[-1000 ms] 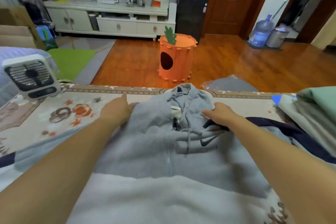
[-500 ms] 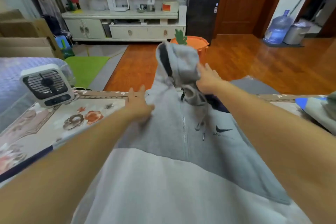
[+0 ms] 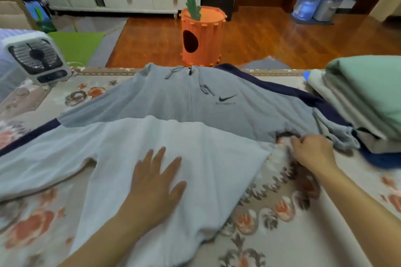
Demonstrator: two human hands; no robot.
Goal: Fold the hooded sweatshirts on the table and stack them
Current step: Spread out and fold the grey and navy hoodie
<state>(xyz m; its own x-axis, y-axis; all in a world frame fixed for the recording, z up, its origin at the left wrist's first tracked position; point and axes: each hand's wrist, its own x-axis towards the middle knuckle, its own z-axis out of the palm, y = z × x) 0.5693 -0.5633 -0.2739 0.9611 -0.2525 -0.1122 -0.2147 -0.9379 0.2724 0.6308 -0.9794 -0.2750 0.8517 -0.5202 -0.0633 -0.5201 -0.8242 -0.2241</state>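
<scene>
We're seeing soft, even indoor light, no hard shadows. Glare streaks the wooden floor (image 3: 271, 37). Motion blur smears the right hand (image 3: 312, 151) and the tablecloth (image 3: 282, 212); wide-angle distortion bends the edges.

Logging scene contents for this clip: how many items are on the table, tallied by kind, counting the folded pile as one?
Spread-out hooded sweatshirt, grey with navy trim: 1
Pile of folded garments, green on top; how many are in it cannot be told: 1
Small white desk fan: 1
Hands on the fabric: 2, left hand flat, right hand pinching the sleeve edge
Total: 3 items, plus 2 hands
</scene>
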